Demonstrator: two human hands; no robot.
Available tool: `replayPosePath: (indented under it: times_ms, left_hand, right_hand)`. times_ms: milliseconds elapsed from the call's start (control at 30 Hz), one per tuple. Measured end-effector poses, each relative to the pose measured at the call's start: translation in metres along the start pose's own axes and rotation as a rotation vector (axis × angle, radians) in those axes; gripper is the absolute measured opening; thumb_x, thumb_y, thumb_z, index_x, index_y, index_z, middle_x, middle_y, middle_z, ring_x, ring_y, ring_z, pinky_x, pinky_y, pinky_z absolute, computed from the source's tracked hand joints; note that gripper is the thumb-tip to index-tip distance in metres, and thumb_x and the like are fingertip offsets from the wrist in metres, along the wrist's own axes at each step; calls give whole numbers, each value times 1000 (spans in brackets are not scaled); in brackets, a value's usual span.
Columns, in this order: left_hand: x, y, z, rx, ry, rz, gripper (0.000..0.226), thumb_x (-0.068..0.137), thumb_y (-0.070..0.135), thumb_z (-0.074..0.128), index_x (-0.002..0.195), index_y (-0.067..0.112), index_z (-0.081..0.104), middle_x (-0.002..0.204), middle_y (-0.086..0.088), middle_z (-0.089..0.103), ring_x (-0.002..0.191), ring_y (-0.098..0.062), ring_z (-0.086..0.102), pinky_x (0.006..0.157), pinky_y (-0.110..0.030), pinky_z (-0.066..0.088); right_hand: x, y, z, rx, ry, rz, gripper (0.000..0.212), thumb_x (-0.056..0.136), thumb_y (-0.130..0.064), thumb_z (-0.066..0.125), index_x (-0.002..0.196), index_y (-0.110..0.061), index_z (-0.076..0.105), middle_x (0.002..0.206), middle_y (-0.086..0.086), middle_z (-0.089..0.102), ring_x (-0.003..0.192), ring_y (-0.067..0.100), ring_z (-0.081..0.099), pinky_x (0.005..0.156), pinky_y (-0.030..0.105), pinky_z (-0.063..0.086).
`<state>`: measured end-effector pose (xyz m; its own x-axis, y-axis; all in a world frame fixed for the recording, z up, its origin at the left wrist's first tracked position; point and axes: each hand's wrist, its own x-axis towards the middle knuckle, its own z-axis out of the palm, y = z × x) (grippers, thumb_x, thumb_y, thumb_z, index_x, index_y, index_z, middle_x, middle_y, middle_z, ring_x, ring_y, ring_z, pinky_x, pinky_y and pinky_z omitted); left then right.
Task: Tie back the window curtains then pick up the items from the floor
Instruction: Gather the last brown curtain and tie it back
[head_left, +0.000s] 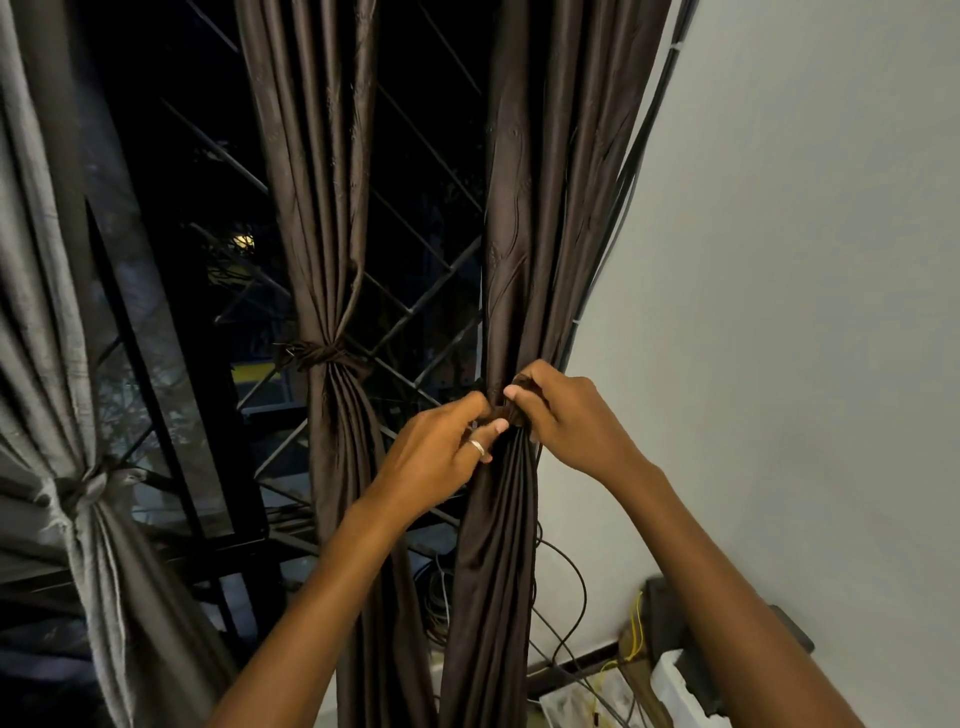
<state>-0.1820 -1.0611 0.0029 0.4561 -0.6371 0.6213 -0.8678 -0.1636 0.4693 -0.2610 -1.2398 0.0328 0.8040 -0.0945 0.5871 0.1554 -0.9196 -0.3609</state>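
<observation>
Left hand (447, 447): curled, pinching one end of the tie (506, 413) between thumb and finger. Wears a ring (477, 446). Right hand (566, 415): curled too, gripping the other end of the tie, right up against the left one. Both pressed onto the brown curtain (524, 234), bunched thin at that spot, just beside the white wall (779, 260).

Looks like knot-making on the last curtain. Middle curtain (322, 208) tied already, with its own band (317, 356) round it. Grey curtain (47, 312) on the far left tied too. Behind them, a window grille (441, 275) and the dark outside.

Seems soft, thin and shiny, so likely slippery. Probably light and floppy, easy to squash. Best to hold it at the narrow middle, where the folds sit together, and to pull both tie ends at once, nice and snug. Could slide loose with a weak knot.

Beside the brown curtain, black cables (635, 171) running down the wall. Near the bottom right corner, a white box-like thing (675, 686), hard to tell what. No clear look at the floor, so cannot tell which things need picking up.
</observation>
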Motion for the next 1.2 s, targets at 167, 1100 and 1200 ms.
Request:
replayPosePath:
  times_ms: [167, 1100, 1200]
  left_hand:
    - [-3, 3, 17, 558, 196, 284, 17, 103, 29, 53, 95, 16, 60, 101, 3, 63, 65, -17, 60, 44, -36, 48]
    - [44, 12, -17, -82, -299, -105, 33, 86, 16, 58, 60, 21, 38, 56, 6, 42, 53, -9, 42, 55, -34, 35]
    - [46, 9, -15, -227, -332, -179, 31, 87, 8, 55, 62, 17, 40, 58, -1, 49, 57, -6, 59, 58, -32, 42]
  right_hand:
    - [12, -4, -1, -21, 10, 93, 27, 102, -37, 58, 86, -15, 60, 74, 1, 66, 65, 15, 62, 62, 35, 51]
    - [-18, -19, -5, 489, 84, 223, 11, 101, -15, 58, 112, -17, 61, 88, -2, 74, 61, 20, 72, 55, 33, 60]
    - [-35, -20, 2, 534, 55, 207, 35, 95, 0, 57, 120, -23, 54, 110, -9, 68, 65, 23, 72, 55, 29, 57]
